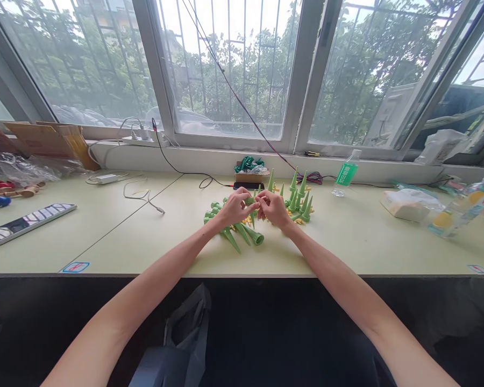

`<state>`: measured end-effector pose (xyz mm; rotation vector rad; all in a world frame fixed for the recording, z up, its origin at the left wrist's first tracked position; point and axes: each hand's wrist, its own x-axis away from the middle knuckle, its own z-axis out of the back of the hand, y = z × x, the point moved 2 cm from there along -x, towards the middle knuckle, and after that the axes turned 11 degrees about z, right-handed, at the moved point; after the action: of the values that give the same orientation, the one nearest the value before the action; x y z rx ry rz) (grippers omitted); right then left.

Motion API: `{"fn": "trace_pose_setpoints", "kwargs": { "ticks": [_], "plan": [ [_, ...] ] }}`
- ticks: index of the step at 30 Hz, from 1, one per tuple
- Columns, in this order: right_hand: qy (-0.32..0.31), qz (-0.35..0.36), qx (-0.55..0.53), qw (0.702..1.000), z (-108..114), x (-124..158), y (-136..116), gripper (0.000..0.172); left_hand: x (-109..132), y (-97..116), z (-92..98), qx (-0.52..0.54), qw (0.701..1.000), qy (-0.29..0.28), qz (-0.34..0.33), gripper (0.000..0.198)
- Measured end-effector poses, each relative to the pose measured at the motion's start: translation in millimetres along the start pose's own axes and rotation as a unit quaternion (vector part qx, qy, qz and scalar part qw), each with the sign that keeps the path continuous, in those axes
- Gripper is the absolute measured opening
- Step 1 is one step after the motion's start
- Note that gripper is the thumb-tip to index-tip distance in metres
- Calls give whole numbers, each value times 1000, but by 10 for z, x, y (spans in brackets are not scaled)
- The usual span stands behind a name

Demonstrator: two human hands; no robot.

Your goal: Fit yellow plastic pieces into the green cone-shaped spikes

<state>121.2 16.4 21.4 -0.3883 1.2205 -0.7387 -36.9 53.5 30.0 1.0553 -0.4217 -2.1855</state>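
Observation:
Close together over the middle of the table, my left hand (pixel 236 208) and my right hand (pixel 273 208) meet at the fingertips. A green plastic cone (pixel 253 214), point down, is pinched in the fingers of my left hand. My right fingers are closed against its side; any small part between them is hidden. Loose green cones (pixel 242 234) lie on their sides below and left of my hands. To the right, several green cones (pixel 297 196) stand upright with points up. Small yellow pieces (pixel 248 220) are scattered under and around the cones.
Behind my hands are a black phone (pixel 248 186) and a small box of green packets (pixel 250 171). A water bottle (pixel 346 174), a tissue pack (pixel 409 204) and a larger bottle (pixel 463 209) stand or lie rightward. A white cable (pixel 145 199) and a tablet-like device (pixel 28 224) lie leftward.

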Motion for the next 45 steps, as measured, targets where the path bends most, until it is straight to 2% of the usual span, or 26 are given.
{"fn": "trace_pose_setpoints", "kwargs": {
  "ticks": [28, 34, 45],
  "plan": [
    [-18, -9, -33, 999, -36, 11, 85, 29, -9, 24, -11, -19, 1000, 24, -6, 39],
    [-19, 12, -45, 999, -41, 6, 95, 27, -3, 36, -9, -10, 1000, 23, -2, 38],
    [-21, 22, -41, 999, -46, 2, 71, 25, -3, 21, -12, -20, 998, 54, -4, 39]
  ]
}}
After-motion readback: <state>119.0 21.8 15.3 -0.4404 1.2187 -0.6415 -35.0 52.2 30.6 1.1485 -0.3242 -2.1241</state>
